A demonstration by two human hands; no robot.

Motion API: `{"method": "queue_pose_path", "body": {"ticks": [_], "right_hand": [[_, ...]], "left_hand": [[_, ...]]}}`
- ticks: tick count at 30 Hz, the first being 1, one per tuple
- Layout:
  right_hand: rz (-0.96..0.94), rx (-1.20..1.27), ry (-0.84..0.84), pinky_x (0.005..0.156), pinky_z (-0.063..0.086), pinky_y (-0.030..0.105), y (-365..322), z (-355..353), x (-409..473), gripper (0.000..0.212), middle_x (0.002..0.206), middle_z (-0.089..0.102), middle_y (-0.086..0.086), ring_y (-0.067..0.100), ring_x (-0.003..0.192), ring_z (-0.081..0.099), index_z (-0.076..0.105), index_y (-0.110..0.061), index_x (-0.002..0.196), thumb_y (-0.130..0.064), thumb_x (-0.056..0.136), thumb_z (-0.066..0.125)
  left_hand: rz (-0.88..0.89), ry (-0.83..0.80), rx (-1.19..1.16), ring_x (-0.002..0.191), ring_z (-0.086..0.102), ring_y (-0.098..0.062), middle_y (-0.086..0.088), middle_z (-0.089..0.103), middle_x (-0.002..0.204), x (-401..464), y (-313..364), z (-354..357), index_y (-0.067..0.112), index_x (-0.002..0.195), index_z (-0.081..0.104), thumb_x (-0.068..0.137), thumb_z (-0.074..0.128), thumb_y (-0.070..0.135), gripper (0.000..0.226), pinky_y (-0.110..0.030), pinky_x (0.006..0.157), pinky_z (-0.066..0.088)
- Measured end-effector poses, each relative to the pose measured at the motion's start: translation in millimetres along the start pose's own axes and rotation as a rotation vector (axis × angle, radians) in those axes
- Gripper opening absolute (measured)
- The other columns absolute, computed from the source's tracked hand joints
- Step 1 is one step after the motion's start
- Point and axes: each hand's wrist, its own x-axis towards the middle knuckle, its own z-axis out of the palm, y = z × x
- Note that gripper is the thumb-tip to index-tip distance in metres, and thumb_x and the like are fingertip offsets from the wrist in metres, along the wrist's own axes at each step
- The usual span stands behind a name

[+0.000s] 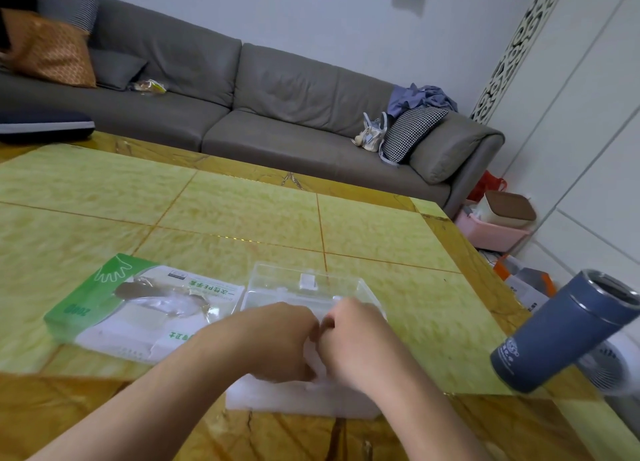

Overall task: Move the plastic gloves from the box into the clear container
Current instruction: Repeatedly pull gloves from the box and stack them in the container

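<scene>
Both hands met over the near middle of the yellow-green table, knuckles almost touching. The left hand and the right hand each had their fingers curled down into a white stack of plastic gloves, which lay on the table's near edge, just in front of the clear container; the exact pinch was hidden under the palms, though both seemed to grasp the top of the stack. The container sat directly beyond the hands, its transparent lid standing open behind it (a small white latch showed on the lid). To its left, touching or nearly so, lay the green-and-white glove box, flat on its back with its torn opening facing up and pale film visible inside. A blue-grey tumbler stood at the table's right edge, well apart from the hands, with a white fan behind it. A grey sofa ran along the far wall.
</scene>
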Motion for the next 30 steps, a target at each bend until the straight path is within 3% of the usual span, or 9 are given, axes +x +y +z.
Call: {"method": "queue_pose_path", "body": {"ticks": [1, 4, 9, 12, 14, 17, 19, 24, 30], "right_hand": [[0.024, -0.048, -0.052, 0.057, 0.053, 0.033, 4, 1, 3, 0.022, 0.075, 0.068, 0.003, 0.023, 0.064, 0.066, 0.074, -0.014, 0.080, -0.021, 0.086, 0.054], [0.032, -0.181, -0.073, 0.061, 0.053, 0.030, 12, 8, 9, 0.017, 0.086, 0.070, -0.003, 0.024, 0.078, 0.071, 0.075, -0.023, 0.090, -0.026, 0.086, 0.059], [0.035, -0.247, -0.190, 0.067, 0.051, 0.028, 8, 6, 14, 0.020, 0.097, 0.071, -0.008, 0.021, 0.090, 0.071, 0.070, -0.035, 0.106, -0.032, 0.087, 0.064], [0.046, -0.335, -0.269, 0.063, 0.046, 0.026, 5, 2, 15, 0.038, 0.098, 0.067, -0.010, 0.016, 0.078, 0.063, 0.065, -0.041, 0.116, -0.035, 0.080, 0.077], [0.035, -0.371, -0.265, 0.055, 0.039, 0.024, 5, 4, 17, 0.029, 0.086, 0.065, -0.009, 0.013, 0.064, 0.055, 0.067, -0.037, 0.104, -0.030, 0.077, 0.073], [0.027, -0.343, -0.311, 0.053, 0.037, 0.025, 6, 6, 19, 0.021, 0.082, 0.065, -0.005, 0.013, 0.063, 0.056, 0.068, -0.031, 0.095, -0.024, 0.076, 0.073], [0.026, -0.308, -0.373, 0.054, 0.041, 0.026, 5, 5, 21, 0.029, 0.091, 0.070, 0.000, 0.014, 0.066, 0.060, 0.070, -0.029, 0.106, -0.020, 0.079, 0.073], [0.039, -0.354, -0.458, 0.067, 0.049, 0.031, 3, 4, 23, 0.051, 0.113, 0.070, 0.008, 0.024, 0.080, 0.063, 0.055, -0.020, 0.134, -0.022, 0.086, 0.071], [0.041, -0.385, -0.475, 0.079, 0.048, 0.037, 1, 3, 21, 0.072, 0.133, 0.060, 0.009, 0.030, 0.101, 0.058, 0.039, -0.022, 0.149, -0.034, 0.087, 0.072]], "left_hand": [[-0.002, 0.006, -0.024, 0.085, 0.063, -0.016, 0.007, 0.068, 0.095, -1, 0, 0, 0.029, 0.097, 0.059, 0.093, 0.062, 0.035, 0.008, -0.034, 0.074, 0.054], [-0.036, 0.034, -0.063, 0.103, 0.068, -0.020, 0.005, 0.068, 0.119, -6, -1, -2, 0.030, 0.136, 0.058, 0.095, 0.051, 0.016, 0.044, -0.040, 0.089, 0.058], [-0.055, 0.209, -0.060, 0.092, 0.070, -0.022, 0.005, 0.066, 0.104, -5, 5, 1, 0.025, 0.121, 0.064, 0.087, 0.056, 0.009, 0.039, -0.043, 0.081, 0.061], [-0.103, 0.135, -0.052, 0.090, 0.071, -0.022, 0.003, 0.069, 0.101, -6, 6, 5, 0.021, 0.119, 0.063, 0.086, 0.071, 0.021, 0.034, -0.043, 0.080, 0.062], [-0.134, 0.056, 0.000, 0.094, 0.071, -0.022, 0.000, 0.072, 0.106, -5, 6, 6, 0.018, 0.122, 0.063, 0.087, 0.072, 0.025, 0.038, -0.038, 0.079, 0.062], [-0.090, -0.046, 0.105, 0.082, 0.066, -0.015, 0.002, 0.068, 0.106, -8, 12, 4, 0.014, 0.132, 0.055, 0.098, 0.062, 0.020, 0.035, -0.011, 0.051, 0.046], [-0.061, -0.083, 0.120, 0.065, 0.053, -0.008, 0.000, 0.064, 0.104, -9, 18, -1, 0.013, 0.133, 0.052, 0.102, 0.056, 0.015, 0.031, -0.009, 0.040, 0.036], [-0.048, -0.163, 0.227, 0.112, 0.065, -0.028, -0.005, 0.066, 0.119, -4, 16, -5, 0.015, 0.137, 0.046, 0.099, 0.056, 0.010, 0.040, -0.029, 0.084, 0.050], [-0.040, -0.167, 0.284, 0.111, 0.066, -0.030, -0.008, 0.069, 0.120, -2, 11, -3, 0.016, 0.120, 0.049, 0.099, 0.055, 0.017, 0.021, -0.038, 0.095, 0.052]]}}
